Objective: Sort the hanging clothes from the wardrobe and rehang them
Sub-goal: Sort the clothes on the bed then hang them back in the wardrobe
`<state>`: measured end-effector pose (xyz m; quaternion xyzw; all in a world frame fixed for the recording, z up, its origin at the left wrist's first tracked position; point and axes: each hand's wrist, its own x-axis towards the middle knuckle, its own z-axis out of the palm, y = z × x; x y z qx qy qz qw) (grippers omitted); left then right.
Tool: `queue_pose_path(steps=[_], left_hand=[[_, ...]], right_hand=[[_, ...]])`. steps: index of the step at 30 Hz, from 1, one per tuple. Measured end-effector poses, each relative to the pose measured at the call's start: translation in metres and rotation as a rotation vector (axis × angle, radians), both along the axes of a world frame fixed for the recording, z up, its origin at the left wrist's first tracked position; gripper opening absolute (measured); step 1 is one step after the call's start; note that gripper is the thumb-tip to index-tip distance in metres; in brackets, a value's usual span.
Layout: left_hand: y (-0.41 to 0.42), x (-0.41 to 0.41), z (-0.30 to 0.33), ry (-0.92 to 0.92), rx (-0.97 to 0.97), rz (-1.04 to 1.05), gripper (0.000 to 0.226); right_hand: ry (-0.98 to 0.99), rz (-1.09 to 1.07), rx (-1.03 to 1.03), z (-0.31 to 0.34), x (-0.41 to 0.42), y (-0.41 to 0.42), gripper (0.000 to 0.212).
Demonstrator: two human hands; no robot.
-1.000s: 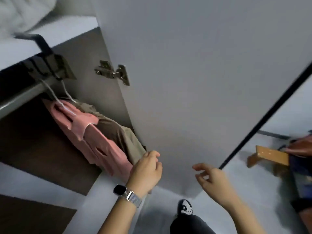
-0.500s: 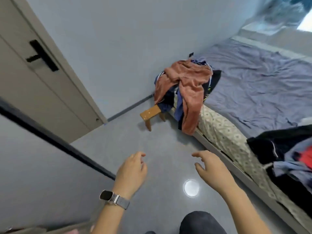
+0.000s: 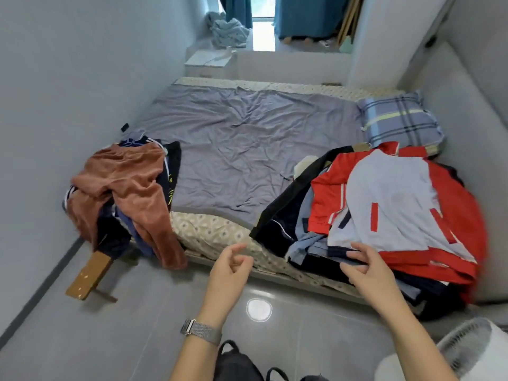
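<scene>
we face the bed [image 3: 247,138], both hands empty with fingers loosely curled, our right hand [image 3: 367,270] nearing the red and grey jacket [image 3: 398,204] atop the near-right corner pile, left hand [image 3: 229,270] waiting beside.

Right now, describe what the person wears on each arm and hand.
The left hand is bare, with a watch at its wrist on a grey woven mesh band with a metal clasp. The right hand wears nothing: no ring, watch or glove shows. Both forearms are uncovered; no sleeve reaches into view.
</scene>
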<state>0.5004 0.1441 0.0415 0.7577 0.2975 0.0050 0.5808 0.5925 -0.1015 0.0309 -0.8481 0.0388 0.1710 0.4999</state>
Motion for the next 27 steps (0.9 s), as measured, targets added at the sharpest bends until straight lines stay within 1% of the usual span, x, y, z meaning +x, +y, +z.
queue_pose_path(steps=[3,6,9,12,15,18,20,23,27], left_hand=[[-0.011,0.06,-0.01,0.061,-0.074,-0.094,0.028],[-0.023,0.129,-0.02,0.098,-0.128,-0.167,0.023],[-0.031,0.2,-0.03,0.126,-0.187,-0.24,0.023],[-0.04,0.264,-0.034,0.153,-0.183,-0.331,0.024],[-0.051,0.323,-0.032,0.162,-0.171,-0.361,0.023],[-0.072,0.369,-0.032,0.163,-0.179,-0.389,0.022],[-0.09,0.395,-0.036,0.167,-0.173,-0.42,0.022],[-0.122,0.43,-0.044,0.189,-0.162,-0.392,0.023],[-0.168,0.466,-0.05,0.204,-0.176,-0.279,0.026]], right_hand=[[0.051,-0.154,0.02,-0.017,0.032,-0.023,0.046],[0.104,-0.286,-0.015,-0.036,0.069,-0.04,0.041],[0.153,-0.36,-0.067,-0.048,0.11,-0.046,0.039],[0.139,-0.328,-0.106,-0.05,0.153,-0.047,0.038],[0.137,-0.329,-0.09,-0.05,0.191,-0.056,0.035],[0.178,-0.377,-0.063,-0.06,0.223,-0.079,0.033],[0.201,-0.385,-0.082,-0.071,0.252,-0.104,0.035],[0.213,-0.321,-0.153,-0.093,0.309,-0.151,0.045],[0.201,-0.148,-0.253,-0.111,0.404,-0.21,0.066]])
